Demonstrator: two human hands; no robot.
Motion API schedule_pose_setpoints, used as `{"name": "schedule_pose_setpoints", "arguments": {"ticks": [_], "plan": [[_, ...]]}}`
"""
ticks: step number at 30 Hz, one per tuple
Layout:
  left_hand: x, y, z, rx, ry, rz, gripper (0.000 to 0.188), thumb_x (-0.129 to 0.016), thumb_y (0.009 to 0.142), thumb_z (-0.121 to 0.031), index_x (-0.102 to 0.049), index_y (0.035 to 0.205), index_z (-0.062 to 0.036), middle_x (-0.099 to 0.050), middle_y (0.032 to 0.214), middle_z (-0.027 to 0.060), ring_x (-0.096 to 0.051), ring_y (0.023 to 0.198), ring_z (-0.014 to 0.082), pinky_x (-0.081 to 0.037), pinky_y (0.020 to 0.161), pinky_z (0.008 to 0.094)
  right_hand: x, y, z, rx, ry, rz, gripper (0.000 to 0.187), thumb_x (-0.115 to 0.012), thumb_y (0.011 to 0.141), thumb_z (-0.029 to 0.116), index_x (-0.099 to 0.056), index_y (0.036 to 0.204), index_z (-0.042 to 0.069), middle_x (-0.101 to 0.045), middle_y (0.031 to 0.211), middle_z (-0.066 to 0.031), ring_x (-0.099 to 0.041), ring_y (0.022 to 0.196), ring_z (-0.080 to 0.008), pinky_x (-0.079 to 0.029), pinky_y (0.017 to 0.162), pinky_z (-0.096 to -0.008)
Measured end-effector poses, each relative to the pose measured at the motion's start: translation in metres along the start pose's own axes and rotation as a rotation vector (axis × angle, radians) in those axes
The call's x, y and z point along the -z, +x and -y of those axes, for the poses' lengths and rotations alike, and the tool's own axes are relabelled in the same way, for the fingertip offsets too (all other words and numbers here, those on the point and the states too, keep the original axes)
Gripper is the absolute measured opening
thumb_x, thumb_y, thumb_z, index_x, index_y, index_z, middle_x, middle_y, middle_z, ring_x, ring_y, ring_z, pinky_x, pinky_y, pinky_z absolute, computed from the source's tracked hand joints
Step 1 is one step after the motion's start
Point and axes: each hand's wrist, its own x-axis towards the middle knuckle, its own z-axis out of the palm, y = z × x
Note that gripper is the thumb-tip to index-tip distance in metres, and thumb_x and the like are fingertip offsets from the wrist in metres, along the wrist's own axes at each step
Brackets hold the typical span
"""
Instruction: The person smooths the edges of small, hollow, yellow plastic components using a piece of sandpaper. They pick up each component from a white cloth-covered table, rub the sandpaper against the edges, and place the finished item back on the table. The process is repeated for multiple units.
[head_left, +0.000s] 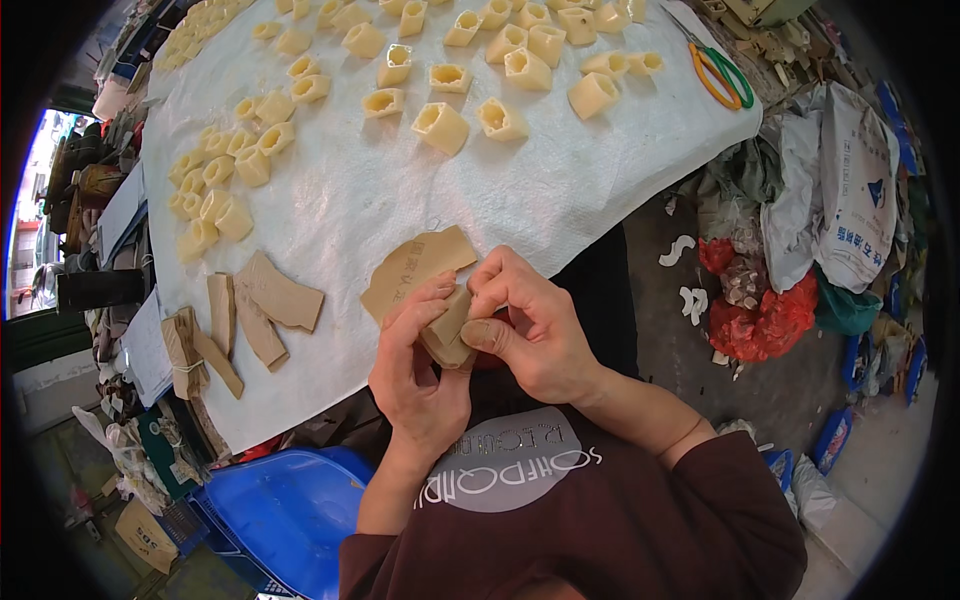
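My left hand [424, 365] and my right hand [535, 330] meet at the near edge of the table. Between them is a tan sheet piece [449, 325], folded into a small blocky shape. Whether a block sits inside it, I cannot tell. The left hand cups it from the left and below, while the right thumb and fingers pinch its right edge. Just beyond, a flat tan cut-out [415, 270] with printed marks lies on the white table cover, partly hidden by my left fingers. Several more tan cut pieces [280, 292] rest to the left, some in a tied bundle [182, 350].
Many pale yellow hollow blocks [441, 128] stand across the far and left parts of the white-covered table [350, 180]. Scissors with orange and green handles [722, 78] lie at the far right. A blue plastic chair [285, 515] is at lower left; red bags [765, 320] lie on the floor at right.
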Motion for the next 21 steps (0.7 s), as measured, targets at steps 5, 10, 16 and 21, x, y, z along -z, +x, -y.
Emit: {"name": "schedule_pose_setpoints", "arguments": {"ticks": [5, 10, 16, 21], "plan": [[0.001, 0.003, 0.001, -0.085, 0.077, -0.005, 0.045, -0.068, 0.072, 0.004, -0.042, 0.108, -0.0015, -0.049, 0.115, 0.018, -0.051, 0.109, 0.0291, -0.043, 0.092, 0.0382, 0.004, -0.002, -0.008, -0.067, 0.032, 0.009, 0.014, -0.065, 0.077, 0.008, -0.052, 0.075, 0.004, -0.049, 0.077, -0.0013, -0.048, 0.07, -0.0093, -0.04, 0.062, -0.0238], [-0.005, 0.0, 0.003, -0.092, -0.032, -0.062, 0.042, -0.068, 0.073, 0.002, -0.041, 0.106, -0.0022, -0.049, 0.114, 0.0177, -0.05, 0.111, 0.032, -0.043, 0.091, 0.0388, 0.014, -0.003, -0.016, -0.138, 0.149, 0.13, 0.016, -0.063, 0.082, 0.013, -0.05, 0.078, 0.004, -0.048, 0.076, 0.0015, -0.044, 0.068, -0.0045, -0.038, 0.058, -0.0204], [-0.008, -0.001, 0.002, -0.07, -0.06, -0.088, 0.044, -0.069, 0.073, -0.001, -0.04, 0.106, -0.0028, -0.049, 0.113, 0.0179, -0.049, 0.111, 0.0328, -0.045, 0.091, 0.0388, 0.012, -0.003, -0.013, -0.049, 0.065, 0.097, 0.016, -0.058, 0.085, 0.014, -0.048, 0.079, 0.004, -0.045, 0.075, 0.0017, -0.041, 0.067, -0.0052, -0.036, 0.059, -0.0207], [-0.009, -0.001, 0.001, -0.061, -0.127, -0.105, 0.043, -0.069, 0.073, -0.002, -0.04, 0.105, -0.0023, -0.049, 0.113, 0.0179, -0.049, 0.111, 0.0331, -0.044, 0.092, 0.0408, 0.005, -0.004, -0.006, -0.137, 0.195, 0.066, 0.017, -0.056, 0.087, 0.015, -0.047, 0.078, 0.004, -0.046, 0.073, 0.0013, -0.041, 0.068, -0.0048, -0.036, 0.059, -0.0202]]}}
